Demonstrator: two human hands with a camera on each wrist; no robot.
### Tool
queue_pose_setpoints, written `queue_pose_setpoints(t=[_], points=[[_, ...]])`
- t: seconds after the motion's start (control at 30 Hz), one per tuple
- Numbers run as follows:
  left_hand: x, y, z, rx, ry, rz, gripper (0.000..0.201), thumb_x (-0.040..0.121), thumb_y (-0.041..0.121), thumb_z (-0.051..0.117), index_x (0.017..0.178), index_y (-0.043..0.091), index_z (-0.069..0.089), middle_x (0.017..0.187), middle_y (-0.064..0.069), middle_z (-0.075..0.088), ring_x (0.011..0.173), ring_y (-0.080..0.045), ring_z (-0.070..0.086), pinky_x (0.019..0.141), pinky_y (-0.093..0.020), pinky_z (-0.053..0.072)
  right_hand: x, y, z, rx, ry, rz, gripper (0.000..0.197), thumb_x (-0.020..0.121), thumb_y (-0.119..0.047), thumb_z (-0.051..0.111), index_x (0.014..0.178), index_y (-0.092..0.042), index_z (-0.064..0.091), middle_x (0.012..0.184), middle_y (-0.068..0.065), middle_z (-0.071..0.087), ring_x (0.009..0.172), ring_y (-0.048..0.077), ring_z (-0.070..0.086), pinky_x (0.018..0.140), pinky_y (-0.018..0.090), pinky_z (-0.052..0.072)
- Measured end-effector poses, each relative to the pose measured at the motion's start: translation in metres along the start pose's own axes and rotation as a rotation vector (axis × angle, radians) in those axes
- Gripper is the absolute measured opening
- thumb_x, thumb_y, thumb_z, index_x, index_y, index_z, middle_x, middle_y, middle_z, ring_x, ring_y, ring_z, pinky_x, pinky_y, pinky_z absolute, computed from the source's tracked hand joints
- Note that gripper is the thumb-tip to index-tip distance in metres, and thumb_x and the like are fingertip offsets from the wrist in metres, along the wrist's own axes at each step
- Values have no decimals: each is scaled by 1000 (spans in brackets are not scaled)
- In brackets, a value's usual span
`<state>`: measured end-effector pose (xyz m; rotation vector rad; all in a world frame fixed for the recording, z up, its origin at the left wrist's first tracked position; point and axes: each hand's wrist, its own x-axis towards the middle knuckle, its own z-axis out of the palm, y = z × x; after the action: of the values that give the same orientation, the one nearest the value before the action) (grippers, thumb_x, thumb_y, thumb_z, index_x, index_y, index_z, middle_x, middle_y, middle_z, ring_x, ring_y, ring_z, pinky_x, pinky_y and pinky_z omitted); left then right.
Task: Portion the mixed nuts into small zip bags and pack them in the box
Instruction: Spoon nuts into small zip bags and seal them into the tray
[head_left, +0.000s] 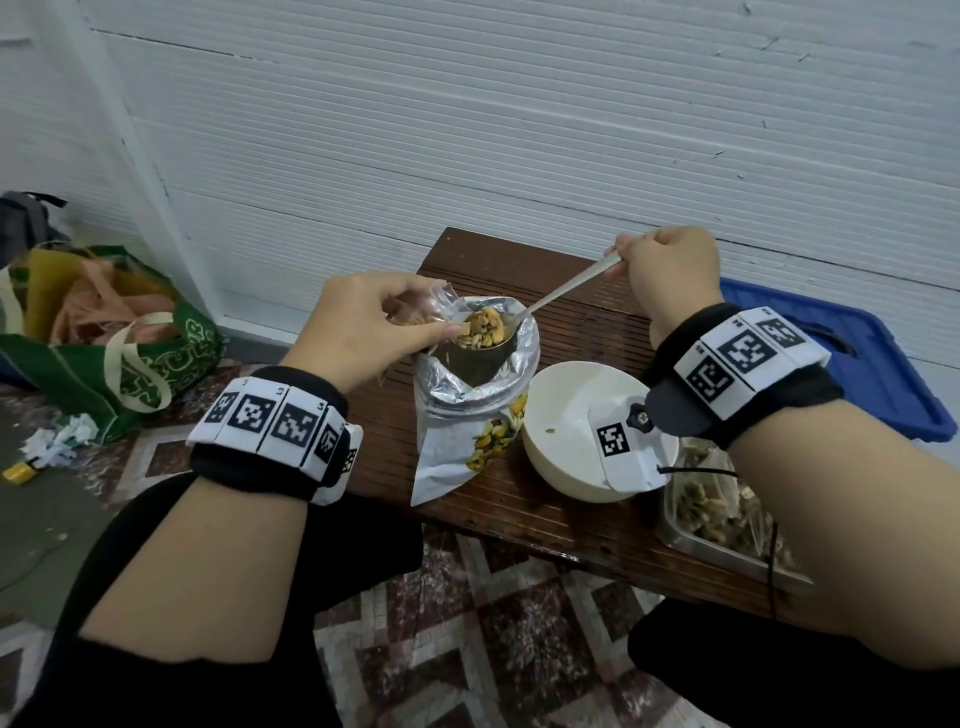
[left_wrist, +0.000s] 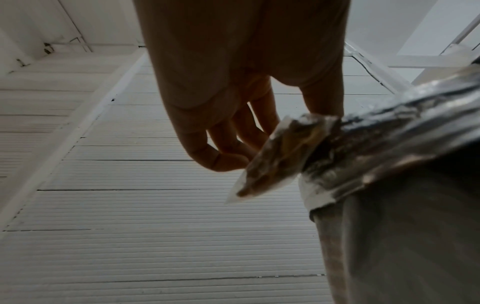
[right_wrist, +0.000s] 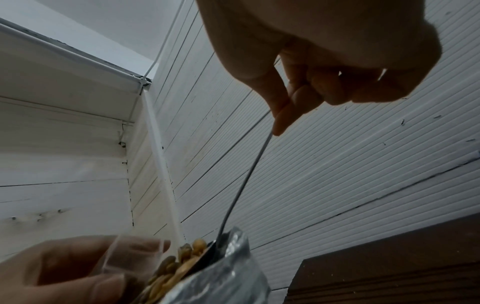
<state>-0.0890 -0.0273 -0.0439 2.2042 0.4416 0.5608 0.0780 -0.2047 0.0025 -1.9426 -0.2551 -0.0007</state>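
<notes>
A silver foil nut pouch (head_left: 467, 410) stands open on the wooden table (head_left: 519, 514). My left hand (head_left: 374, 327) pinches a small clear zip bag (head_left: 434, 304) by its mouth, right at the pouch's rim; the same zip bag (left_wrist: 275, 156) holds some nuts. My right hand (head_left: 670, 275) grips the handle of a metal spoon (head_left: 566, 291). The spoon's bowl, heaped with mixed nuts (head_left: 480, 330), hovers over the pouch opening beside the zip bag (right_wrist: 130, 255). The spoon (right_wrist: 249, 176) and nuts (right_wrist: 182, 261) also show from below.
An empty cream bowl (head_left: 571, 415) sits right of the pouch. A metal tray (head_left: 727, 545) with filled nut bags lies at the table's right front. A blue lid (head_left: 841, 364) is behind my right wrist. A green shopping bag (head_left: 119, 353) sits on the floor.
</notes>
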Motion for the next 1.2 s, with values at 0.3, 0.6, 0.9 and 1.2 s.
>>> queue_pose_setpoints(t=[0.3,0.6,0.9,1.2], points=[[1,3,-3,53,-48,-9,51,64,39,84,111,27,70,89,15,69,86,-4,63,72,-9,45,7,-13,-13,47,67,-66,33,94,-13,54,61,-12,57,69,-7,63,61,-3,56,46,2,37],[1,10,3,101,-51,55,54,66,42,82,116,28,67,97,15,66,93,0,58,68,0,38,0,-22,-7,53,7,-100,20,94,-12,53,77,-4,61,72,-5,65,50,-10,56,45,-1,36],[1,15,10,102,23,98,54,67,45,81,116,28,67,90,28,57,86,13,53,70,4,36,-27,-34,6,73,-67,-295,22,93,-23,59,79,-9,69,71,-3,70,70,2,66,72,11,49],[1,14,8,-27,132,5,39,72,39,79,108,27,67,84,22,61,77,12,55,66,3,40,-29,-44,-6,223,40,-522,14,92,-21,60,81,-20,69,71,-7,67,70,10,67,74,23,54]])
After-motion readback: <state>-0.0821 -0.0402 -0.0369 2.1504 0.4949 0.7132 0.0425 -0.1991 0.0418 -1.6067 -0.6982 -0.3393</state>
